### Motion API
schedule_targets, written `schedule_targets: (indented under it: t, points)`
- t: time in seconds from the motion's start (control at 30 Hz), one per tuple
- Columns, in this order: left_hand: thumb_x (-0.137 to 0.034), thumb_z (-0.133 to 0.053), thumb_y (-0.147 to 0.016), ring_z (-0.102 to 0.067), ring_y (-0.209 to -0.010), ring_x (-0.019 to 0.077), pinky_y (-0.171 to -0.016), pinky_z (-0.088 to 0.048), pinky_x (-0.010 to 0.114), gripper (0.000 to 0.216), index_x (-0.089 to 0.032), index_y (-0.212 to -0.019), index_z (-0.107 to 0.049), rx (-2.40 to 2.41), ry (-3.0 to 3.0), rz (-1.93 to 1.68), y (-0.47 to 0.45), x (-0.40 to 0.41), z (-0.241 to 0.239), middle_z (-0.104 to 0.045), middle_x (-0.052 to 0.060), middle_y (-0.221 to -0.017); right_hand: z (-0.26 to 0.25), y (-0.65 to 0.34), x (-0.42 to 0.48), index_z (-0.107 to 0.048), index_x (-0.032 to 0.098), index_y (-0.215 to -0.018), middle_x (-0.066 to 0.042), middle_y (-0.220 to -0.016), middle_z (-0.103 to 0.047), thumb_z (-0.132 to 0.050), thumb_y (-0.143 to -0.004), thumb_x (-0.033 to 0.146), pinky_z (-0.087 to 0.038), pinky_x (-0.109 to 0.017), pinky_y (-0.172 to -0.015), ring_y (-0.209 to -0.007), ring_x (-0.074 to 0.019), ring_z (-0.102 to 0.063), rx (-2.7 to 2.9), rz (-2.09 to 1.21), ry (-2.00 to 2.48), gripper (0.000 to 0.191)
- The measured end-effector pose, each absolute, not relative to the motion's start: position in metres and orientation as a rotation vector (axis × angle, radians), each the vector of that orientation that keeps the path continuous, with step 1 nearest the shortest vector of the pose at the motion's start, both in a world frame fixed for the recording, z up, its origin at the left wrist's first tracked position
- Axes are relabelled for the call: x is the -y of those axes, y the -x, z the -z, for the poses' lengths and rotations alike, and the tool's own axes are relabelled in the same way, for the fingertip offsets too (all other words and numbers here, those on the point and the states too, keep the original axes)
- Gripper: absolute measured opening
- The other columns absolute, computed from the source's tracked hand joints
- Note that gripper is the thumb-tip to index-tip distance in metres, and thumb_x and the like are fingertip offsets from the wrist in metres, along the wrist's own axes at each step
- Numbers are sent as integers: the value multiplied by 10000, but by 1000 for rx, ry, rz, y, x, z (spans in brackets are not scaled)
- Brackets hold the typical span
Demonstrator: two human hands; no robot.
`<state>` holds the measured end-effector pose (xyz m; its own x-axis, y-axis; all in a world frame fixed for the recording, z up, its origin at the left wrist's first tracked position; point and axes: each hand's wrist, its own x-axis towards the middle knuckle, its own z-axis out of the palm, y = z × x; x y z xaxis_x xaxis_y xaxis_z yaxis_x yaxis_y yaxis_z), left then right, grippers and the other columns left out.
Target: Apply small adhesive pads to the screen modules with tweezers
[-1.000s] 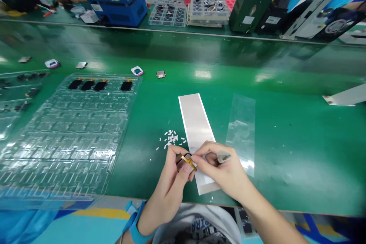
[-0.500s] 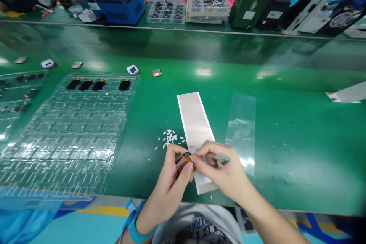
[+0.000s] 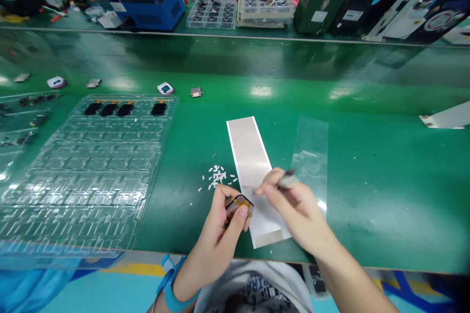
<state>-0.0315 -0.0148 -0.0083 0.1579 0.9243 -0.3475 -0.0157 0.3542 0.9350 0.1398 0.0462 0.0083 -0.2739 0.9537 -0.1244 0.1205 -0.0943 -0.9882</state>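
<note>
My left hand [image 3: 216, 234] is closed on a small display module [image 3: 238, 205] with a dark rim, a greyish back and orange flex cable, the thumb pressed on its face. Fingers hide its lower left part. Over the long white-edged sticker sheet [image 3: 251, 156], my right hand [image 3: 297, 210] pinches a slim tool [image 3: 287, 179] with a greyish, dark-ended handle. Motion blurs the tool, so its kind is unclear; its thin front end points left above the sheet. Small white pieces [image 3: 217, 176] lie scattered left of the sheet.
A clear plastic tray [image 3: 121, 156] with several black screens in its back row lies to the left. Right of the sheet is a transparent film [image 3: 312, 146]. Small modules [image 3: 196, 92] sit farther back, below a shelf carrying a blue box [image 3: 157, 10] and part trays [image 3: 212, 11].
My right hand has moved away from the display module, to the right and slightly up, over the sheet with the tool. My left hand keeps the module in nearly the same place.
</note>
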Motion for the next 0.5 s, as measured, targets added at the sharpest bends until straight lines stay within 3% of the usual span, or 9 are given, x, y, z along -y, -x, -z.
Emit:
schedule_targets:
  t: [0.1,0.2,0.27,0.37,0.5]
  points:
    - [-287,-367,-1065,-573,-838,129,-758,-466,261,70,-252,-1066,-428,-1241,-1254,-691,34,16,0,-571,-2,-915,-7,-164,-40,-668,224,-827,-27,-950,-588,-405,-1034,306,-437,-279,-858,-966,-144,-562,1497,-1149,1253,344]
    - [-172,-418,-1020,-591,-1075,185,-903,-490,333,114,-244,-1102,-452,-1122,-1665,-509,35,18,-12,-612,44,-1150,-4,-185,-19,-633,238,-899,-11,-899,-574,-386,-1048,269,-464,-238,-762,-872,-119,-566,1472,-1131,1314,290]
    - [-126,-447,-985,-590,-1141,225,-921,-515,369,146,-222,-1093,-470,-1045,-1903,-418,33,20,-18,-631,65,-1211,-1,-193,-1,-607,242,-919,-5,-887,-576,-426,-1034,226,-492,-221,-710,-826,-111,-582,1435,-1247,1326,215]
    - [-96,-451,-962,-628,-1135,254,-894,-566,394,198,-185,-1128,-512,-989,-2125,-302,31,24,-22,-677,83,-1223,4,-197,22,-595,238,-957,-20,-929,-588,-530,-979,162,-533,-229,-760,-907,-129,-610,1411,-1270,1349,101]
    - [-62,-443,-941,-646,-1172,272,-915,-589,407,186,-164,-1022,-575,-919,-2291,-279,30,31,-19,-682,117,-1279,11,-195,35,-607,219,-976,-39,-932,-606,-605,-928,138,-562,-260,-780,-914,-150,-643,1431,-1189,1387,95]
